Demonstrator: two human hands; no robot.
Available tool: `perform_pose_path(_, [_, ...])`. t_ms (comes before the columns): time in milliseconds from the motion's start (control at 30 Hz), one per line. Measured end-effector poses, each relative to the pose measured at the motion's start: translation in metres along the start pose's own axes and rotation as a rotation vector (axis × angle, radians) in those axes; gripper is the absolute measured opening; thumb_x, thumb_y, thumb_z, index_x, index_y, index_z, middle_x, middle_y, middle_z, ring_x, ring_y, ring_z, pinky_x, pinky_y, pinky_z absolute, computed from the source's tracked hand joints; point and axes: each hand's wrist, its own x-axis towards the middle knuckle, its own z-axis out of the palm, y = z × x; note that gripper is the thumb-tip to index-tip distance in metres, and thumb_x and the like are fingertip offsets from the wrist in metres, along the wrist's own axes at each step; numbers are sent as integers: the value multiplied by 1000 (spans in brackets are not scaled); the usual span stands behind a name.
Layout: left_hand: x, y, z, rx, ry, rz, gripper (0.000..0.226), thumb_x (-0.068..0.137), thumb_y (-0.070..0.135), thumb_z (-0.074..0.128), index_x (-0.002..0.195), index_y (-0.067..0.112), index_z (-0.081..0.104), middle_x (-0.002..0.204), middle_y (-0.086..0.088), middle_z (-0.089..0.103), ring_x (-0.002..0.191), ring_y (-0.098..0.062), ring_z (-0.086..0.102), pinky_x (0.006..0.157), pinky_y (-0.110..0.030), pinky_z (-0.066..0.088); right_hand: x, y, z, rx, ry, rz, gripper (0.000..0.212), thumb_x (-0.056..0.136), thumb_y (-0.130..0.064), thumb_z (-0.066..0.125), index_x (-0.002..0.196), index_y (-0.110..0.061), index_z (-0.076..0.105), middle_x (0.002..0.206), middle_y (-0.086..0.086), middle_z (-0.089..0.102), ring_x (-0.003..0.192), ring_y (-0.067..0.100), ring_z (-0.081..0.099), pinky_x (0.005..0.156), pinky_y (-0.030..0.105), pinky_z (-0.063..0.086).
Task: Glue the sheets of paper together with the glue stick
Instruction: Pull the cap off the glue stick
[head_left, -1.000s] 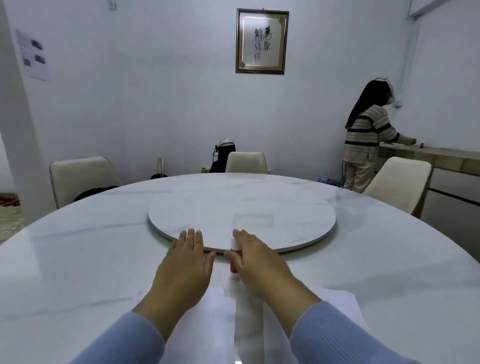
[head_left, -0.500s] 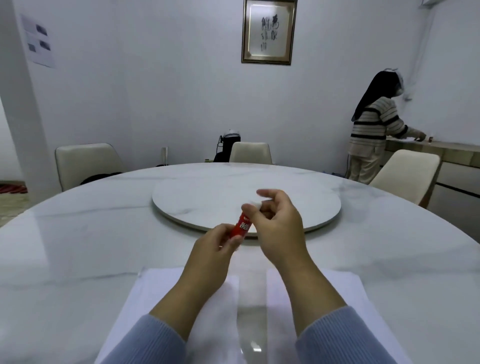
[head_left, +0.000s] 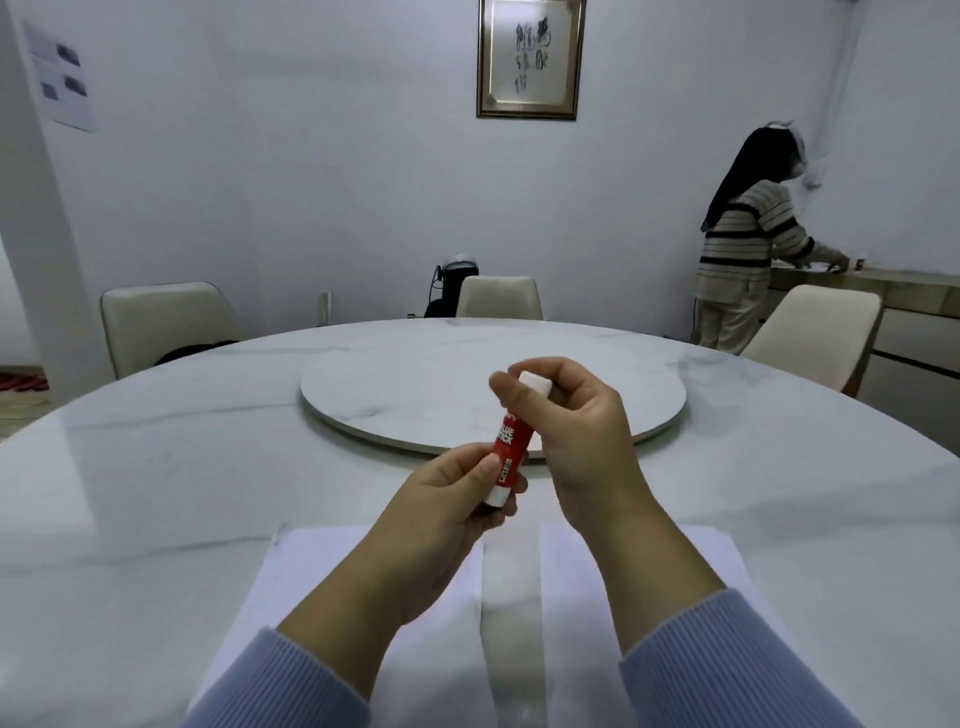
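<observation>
A big round white table (head_left: 156, 499) fills a white room, with chairs (head_left: 166, 325) around its far edge. Two papers (head_left: 322, 587) lie flat near the front edge, a gap between them. Above them, the left hand (head_left: 447, 512) pinches the glue stick (head_left: 511, 447) at its bottom. The right hand (head_left: 571, 431) curls round its white cap. The stick tilts up and away.

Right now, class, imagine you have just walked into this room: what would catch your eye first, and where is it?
The red glue stick stands out, held up above the round white table: the left hand grips its lower end and the right hand pinches its white cap. Below the hands, two sheets of paper lie side by side near the table's front edge with a gap between them. A person in a striped top stands at the counter, far right.
</observation>
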Motion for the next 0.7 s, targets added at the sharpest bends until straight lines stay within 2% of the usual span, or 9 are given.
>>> perform_pose_path(67, [-4, -1, 3, 2, -37, -8, 28, 92, 20, 46, 107, 7, 66, 84, -10, 66, 78, -21, 56, 86, -35, 47, -1, -3, 1, 11, -43, 76, 2, 81, -21, 71, 83, -19, 71, 73, -6, 69, 72, 7, 61, 53, 22, 48])
perform_pose_path(100, [-5, -2, 6, -36, -52, -9, 29, 89, 21, 48, 104, 7, 67, 85, -11, 66, 79, -22, 56, 87, -37, 45, 0, -5, 1, 10, -66, 104, 5, 83, -21, 69, 85, -20, 73, 82, -6, 70, 77, 6, 60, 56, 25, 46])
perform_pose_path(167, [-6, -2, 9, -128, -77, -6, 31, 80, 22, 52, 100, 4, 69, 88, -14, 68, 81, -24, 54, 86, -37, 44, 1, -10, -2, 42, -101, 120, 15, 83, -24, 68, 97, -25, 75, 90, -7, 69, 84, 7, 57, 60, 28, 46])
perform_pose_path(267, [-5, 2, 9, -250, -102, -5, 35, 79, 19, 51, 103, -1, 65, 85, -15, 69, 77, -23, 54, 79, -33, 45, 0, -12, -7, 133, -151, 105, 37, 75, -31, 66, 111, -27, 66, 85, -2, 73, 81, 13, 64, 67, 34, 52])
perform_pose_path(367, [-8, 5, 8, -264, -150, -25, 33, 89, 17, 42, 110, -4, 60, 82, -14, 60, 69, -21, 51, 71, -31, 40, -3, -7, -4, 59, -183, 107, 20, 91, -29, 52, 104, -18, 63, 99, 3, 76, 89, 19, 69, 76, 37, 55])
perform_pose_path(433, [-7, 5, 8, -262, -131, -35, 34, 95, 15, 34, 110, -2, 59, 79, -12, 57, 65, -19, 49, 67, -30, 36, -6, -7, 0, -41, -155, 98, 23, 97, -30, 47, 101, -21, 68, 94, 6, 72, 73, 11, 65, 62, 26, 53])
perform_pose_path(500, [-5, 4, 8, -271, -107, -41, 38, 97, 19, 32, 113, -3, 59, 76, -10, 55, 62, -17, 47, 64, -28, 35, -6, -7, 1, -48, -114, 65, 21, 93, -30, 55, 102, -19, 70, 80, 2, 62, 54, -1, 58, 49, 14, 46])
perform_pose_path(600, [-6, 4, 9, -247, -97, -57, 42, 98, 30, 33, 107, -1, 60, 72, -8, 54, 60, -15, 45, 63, -27, 35, -6, -8, 1, -17, -83, 16, 18, 84, -18, 68, 101, -16, 70, 80, 2, 65, 60, 0, 61, 48, 12, 47])
perform_pose_path(700, [-6, 4, 9, -250, -74, -56, 32, 97, 31, 35, 102, 7, 55, 66, -6, 54, 57, -15, 45, 62, -26, 36, -5, -6, -1, -26, -105, 30, 21, 91, -17, 59, 112, -19, 63, 85, 5, 75, 70, 0, 66, 53, 6, 45])
